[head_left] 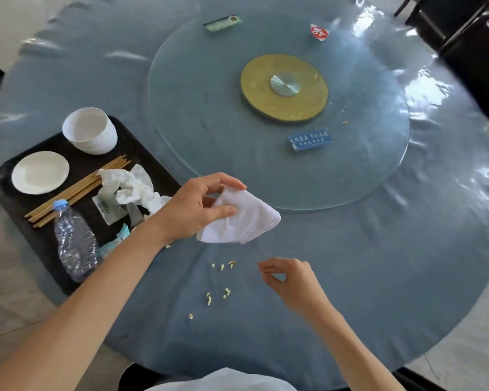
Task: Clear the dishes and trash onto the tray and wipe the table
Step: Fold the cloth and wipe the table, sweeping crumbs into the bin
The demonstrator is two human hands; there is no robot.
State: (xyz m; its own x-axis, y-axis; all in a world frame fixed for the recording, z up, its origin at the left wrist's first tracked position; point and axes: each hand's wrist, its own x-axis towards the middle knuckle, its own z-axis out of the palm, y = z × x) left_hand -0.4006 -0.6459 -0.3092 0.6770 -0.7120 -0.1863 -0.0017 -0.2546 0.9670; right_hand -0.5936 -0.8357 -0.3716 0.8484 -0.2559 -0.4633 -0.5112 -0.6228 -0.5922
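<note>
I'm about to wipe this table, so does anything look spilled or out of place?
Yes. Small pale crumbs lie scattered on the table near the front edge, below the white cloth that the left hand holds. A few more specks sit on the glass turntable, along with a red and white wrapper.

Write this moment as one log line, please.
left hand holds white cloth | right hand open, hovering | crumbs remain | tray loaded

Bright daylight, right-side glare, warped edges.
</note>
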